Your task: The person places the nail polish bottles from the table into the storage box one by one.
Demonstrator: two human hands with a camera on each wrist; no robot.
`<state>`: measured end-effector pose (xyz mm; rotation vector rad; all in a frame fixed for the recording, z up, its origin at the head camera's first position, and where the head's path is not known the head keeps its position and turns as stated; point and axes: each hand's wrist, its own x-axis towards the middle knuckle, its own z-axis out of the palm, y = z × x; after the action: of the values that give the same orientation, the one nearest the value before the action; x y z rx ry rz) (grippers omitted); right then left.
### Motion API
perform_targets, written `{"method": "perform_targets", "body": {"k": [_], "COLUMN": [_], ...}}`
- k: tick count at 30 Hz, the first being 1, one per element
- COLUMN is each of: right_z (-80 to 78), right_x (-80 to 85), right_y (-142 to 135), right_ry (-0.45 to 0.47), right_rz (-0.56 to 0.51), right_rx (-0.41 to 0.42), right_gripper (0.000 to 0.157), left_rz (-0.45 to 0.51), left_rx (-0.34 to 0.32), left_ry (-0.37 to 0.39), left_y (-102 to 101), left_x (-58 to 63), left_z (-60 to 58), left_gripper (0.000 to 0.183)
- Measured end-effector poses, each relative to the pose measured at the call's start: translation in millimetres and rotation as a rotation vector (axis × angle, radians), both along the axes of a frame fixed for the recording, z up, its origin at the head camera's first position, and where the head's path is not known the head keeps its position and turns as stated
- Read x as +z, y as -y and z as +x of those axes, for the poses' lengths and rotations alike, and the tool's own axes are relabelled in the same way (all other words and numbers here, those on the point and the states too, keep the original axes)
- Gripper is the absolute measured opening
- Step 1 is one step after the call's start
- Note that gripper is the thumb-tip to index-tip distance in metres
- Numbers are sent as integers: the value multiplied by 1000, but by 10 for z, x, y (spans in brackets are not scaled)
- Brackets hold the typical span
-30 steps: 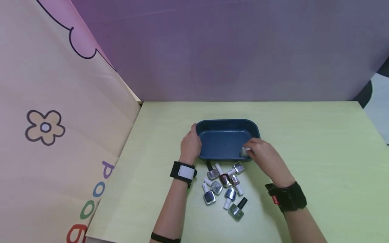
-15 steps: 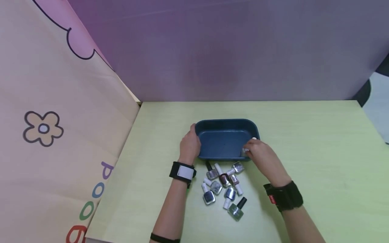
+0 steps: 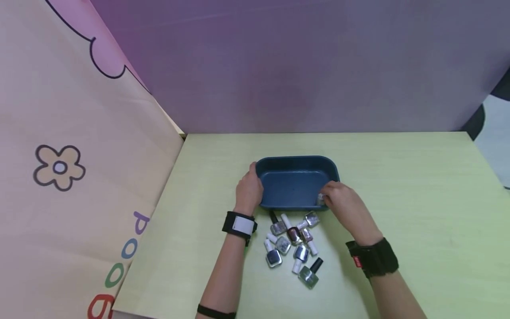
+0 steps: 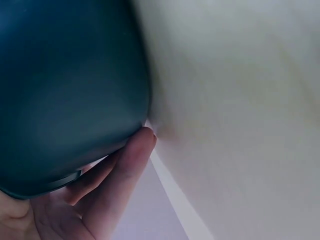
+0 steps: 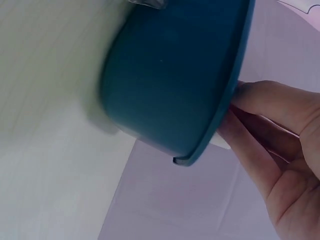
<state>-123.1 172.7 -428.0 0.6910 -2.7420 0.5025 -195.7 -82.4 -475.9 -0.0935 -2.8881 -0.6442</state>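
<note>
A dark blue plastic tray [image 3: 291, 188] rests on the table with only its front right corner occupied. My left hand [image 3: 249, 190] holds the tray's left end, its fingers against the outer wall under the rim in the left wrist view. My right hand [image 3: 345, 207] reaches over the front right corner and pinches a small nail polish bottle [image 3: 320, 200] inside the tray. The fingers cover much of that bottle. In front of the tray lies a loose group of nail polish bottles, among them a dark red one [image 3: 294, 236] and a green one with a black cap [image 3: 308, 277].
The pale green table [image 3: 418, 199] extends on both sides of the tray. A purple panel [image 3: 299, 66] stands along the back edge. A printed cloth wall [image 3: 99, 115] borders the left side.
The bottle between my right fingertips has shifted slightly in its angle inside the tray corner. My left hand, the tray and the loose bottles have kept their places.
</note>
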Motion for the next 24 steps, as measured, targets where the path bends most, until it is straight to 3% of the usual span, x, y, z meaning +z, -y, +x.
{"method": "perform_targets", "body": {"k": [6,15,24], "right_z": [62,179,280], "right_x": [67,180,67], "right_y": [14,72,184], "right_ry": [-40,-2,65], "right_rz": [6,15,87], "right_rx": [18,75,145], "right_gripper": [15,21,14], "left_rz": [4,18,20], "left_rx": [-1,7,12], "left_ry": [4,13,5], "left_y": [-13,-27,-28], "left_x": [-6,8,-19], "left_z": [-30,-63,-56], "left_gripper": [48,49,48]}}
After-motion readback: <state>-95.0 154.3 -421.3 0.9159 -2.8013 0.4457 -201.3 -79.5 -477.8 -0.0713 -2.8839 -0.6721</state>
